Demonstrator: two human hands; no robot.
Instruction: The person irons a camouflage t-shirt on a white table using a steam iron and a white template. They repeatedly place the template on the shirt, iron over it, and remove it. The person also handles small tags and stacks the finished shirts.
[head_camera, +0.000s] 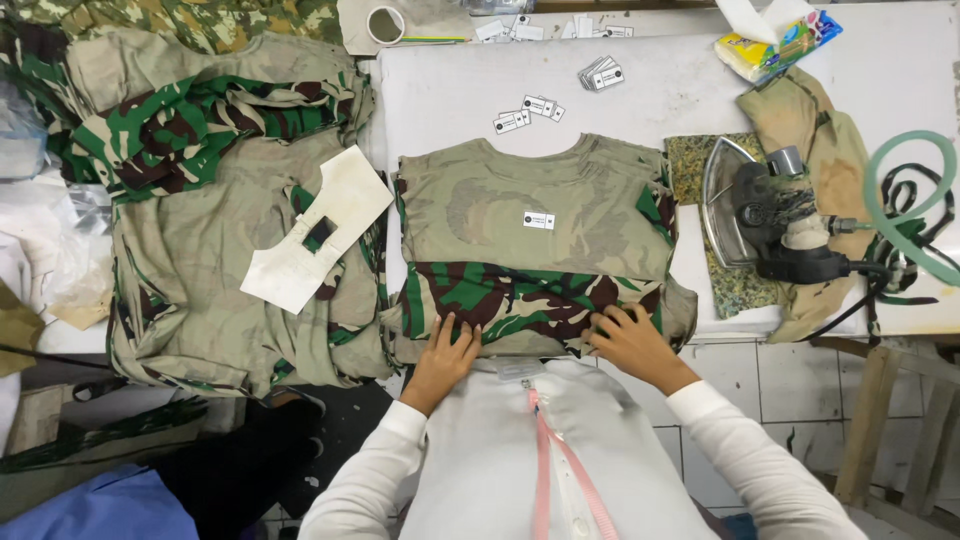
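A folded olive shirt with camouflage sleeves (535, 235) lies on the white padded table (450, 90), a small white label (538, 220) on its chest. My left hand (447, 352) presses flat on the camouflage band at the shirt's near edge. My right hand (628, 340) rests on the same band further right, fingers spread. Both hands touch the cloth without gripping it.
A pile of similar garments (215, 200) with a white cardboard template (320, 230) lies to the left. A steam iron (765, 215) rests on its side at the right, beside a green hose (900, 200). Loose labels (530, 110) and a tape roll (385, 25) sit at the back.
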